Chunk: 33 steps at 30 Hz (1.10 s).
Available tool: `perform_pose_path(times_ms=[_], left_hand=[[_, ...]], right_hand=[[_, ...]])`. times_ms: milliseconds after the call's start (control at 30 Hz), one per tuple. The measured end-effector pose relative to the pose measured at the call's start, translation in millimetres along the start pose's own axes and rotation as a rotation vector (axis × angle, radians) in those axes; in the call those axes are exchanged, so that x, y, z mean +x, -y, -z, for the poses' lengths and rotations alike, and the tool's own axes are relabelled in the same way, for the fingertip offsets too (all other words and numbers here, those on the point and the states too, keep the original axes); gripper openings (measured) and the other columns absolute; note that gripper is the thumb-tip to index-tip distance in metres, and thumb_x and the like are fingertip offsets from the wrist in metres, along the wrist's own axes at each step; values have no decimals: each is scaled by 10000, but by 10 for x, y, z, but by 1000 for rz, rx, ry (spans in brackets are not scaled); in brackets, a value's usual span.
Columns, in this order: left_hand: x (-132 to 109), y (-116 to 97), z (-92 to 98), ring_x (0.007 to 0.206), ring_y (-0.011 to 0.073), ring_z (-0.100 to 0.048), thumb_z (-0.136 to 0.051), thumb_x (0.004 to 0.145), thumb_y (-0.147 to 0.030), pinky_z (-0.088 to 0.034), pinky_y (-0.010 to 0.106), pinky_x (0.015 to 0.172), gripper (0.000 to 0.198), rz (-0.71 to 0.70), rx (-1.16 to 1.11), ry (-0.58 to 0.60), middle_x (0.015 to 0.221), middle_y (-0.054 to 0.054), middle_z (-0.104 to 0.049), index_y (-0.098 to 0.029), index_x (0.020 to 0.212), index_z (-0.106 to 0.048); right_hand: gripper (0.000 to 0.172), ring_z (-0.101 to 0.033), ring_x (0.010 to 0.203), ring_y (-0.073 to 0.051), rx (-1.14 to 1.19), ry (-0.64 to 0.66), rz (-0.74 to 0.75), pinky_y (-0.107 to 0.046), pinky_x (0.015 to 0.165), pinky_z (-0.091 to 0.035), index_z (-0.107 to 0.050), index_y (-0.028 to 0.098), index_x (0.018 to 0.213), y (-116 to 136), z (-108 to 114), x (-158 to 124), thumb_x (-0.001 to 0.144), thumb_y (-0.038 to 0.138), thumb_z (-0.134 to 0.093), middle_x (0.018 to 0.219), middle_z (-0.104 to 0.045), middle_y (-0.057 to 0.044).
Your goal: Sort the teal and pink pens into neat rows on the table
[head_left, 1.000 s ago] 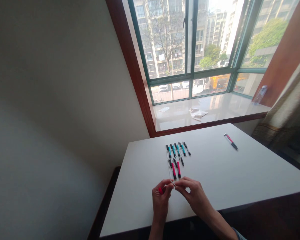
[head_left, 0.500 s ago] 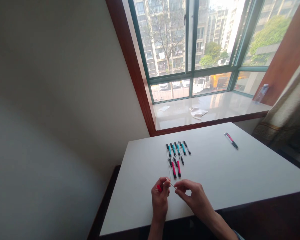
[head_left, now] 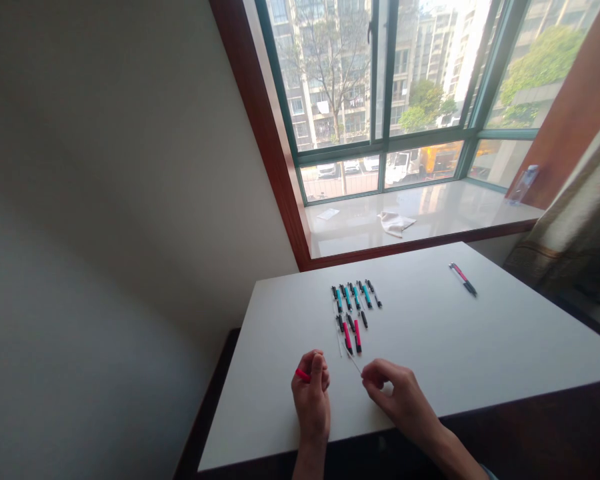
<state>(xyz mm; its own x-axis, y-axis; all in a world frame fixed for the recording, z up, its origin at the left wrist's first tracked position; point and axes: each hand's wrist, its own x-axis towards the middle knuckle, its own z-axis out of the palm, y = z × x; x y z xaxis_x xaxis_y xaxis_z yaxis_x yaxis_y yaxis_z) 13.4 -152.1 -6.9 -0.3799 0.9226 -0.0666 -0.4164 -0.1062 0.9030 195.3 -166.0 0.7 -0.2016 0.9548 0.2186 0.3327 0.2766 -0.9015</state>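
My left hand is closed, with a red pen barrel poking out between its fingers; the rest of the barrel is hidden. Between thumb and fingertips, my right hand pinches the end of a thin pale pen refill, which slants up and left over the table. Just beyond the hands lie a pink barrel and another pink barrel, beside short black pen parts and a slim clear refill.
Farther back on the white table is a row of several teal barrels with black parts. A complete pink-and-black pen lies toward the right. On the windowsill are a white cloth and a plastic bottle.
My hands have moved apart: the left one leftward with the red barrel, the right one rightward with the refill. The refill is now clear of the left hand.
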Motion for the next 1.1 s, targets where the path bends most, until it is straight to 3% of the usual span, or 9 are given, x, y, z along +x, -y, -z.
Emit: perform_pose_path(times_ms=[200, 433, 733, 900, 1033, 1100], left_hand=[[3, 17, -2, 508, 45, -340, -856, 745, -464, -313, 171, 474, 394, 0, 21, 22, 617, -59, -462, -136, 911, -713], [-1, 15, 3, 519, 51, -350, -855, 742, -480, -329, 177, 506, 396, 5, 30, 32, 597, -63, -446, -143, 895, -712], [-4, 9, 16, 539, 60, -347, -838, 769, -465, -337, 182, 521, 381, 15, 59, 69, 608, -57, -434, -131, 895, -705], [-18, 31, 32, 565, 85, -398, -807, 793, -482, -345, 194, 527, 382, 4, 201, 120, 618, -34, -483, -127, 907, -728], [-44, -12, 3, 665, 136, -511, -765, 832, -461, -421, 228, 616, 341, -33, 388, 221, 703, 20, -611, -130, 912, -754], [-62, -55, -25, 696, 151, -532, -736, 860, -445, -438, 241, 656, 312, -43, 445, 297, 723, 30, -639, -136, 902, -758]], right_hand=[[124, -596, 611, -174, -115, -100, -51, -288, 619, -480, -678, 225, 892, -100, 150, 307, 904, 290, -573, 679, -655, -4], [138, -646, 614, -186, -221, -99, -78, -300, 616, -485, -688, 218, 855, -196, 97, 591, 877, 244, -554, 722, -709, -25], [165, -656, 612, -177, -255, -77, -73, -291, 620, -488, -702, 216, 856, -258, 52, 614, 895, 269, -550, 724, -719, -22], [167, -635, 623, -171, -222, -72, -45, -297, 638, -495, -701, 214, 892, -254, 107, 592, 913, 258, -542, 741, -711, -23], [165, -649, 755, -183, -135, -3, 95, -308, 688, -532, -695, 224, 1014, -148, 191, 512, 898, 226, -578, 925, -725, -45], [255, -659, 867, -193, -80, 74, 180, -323, 760, -555, -679, 248, 1117, -58, 225, 455, 874, 197, -623, 1054, -715, -53]])
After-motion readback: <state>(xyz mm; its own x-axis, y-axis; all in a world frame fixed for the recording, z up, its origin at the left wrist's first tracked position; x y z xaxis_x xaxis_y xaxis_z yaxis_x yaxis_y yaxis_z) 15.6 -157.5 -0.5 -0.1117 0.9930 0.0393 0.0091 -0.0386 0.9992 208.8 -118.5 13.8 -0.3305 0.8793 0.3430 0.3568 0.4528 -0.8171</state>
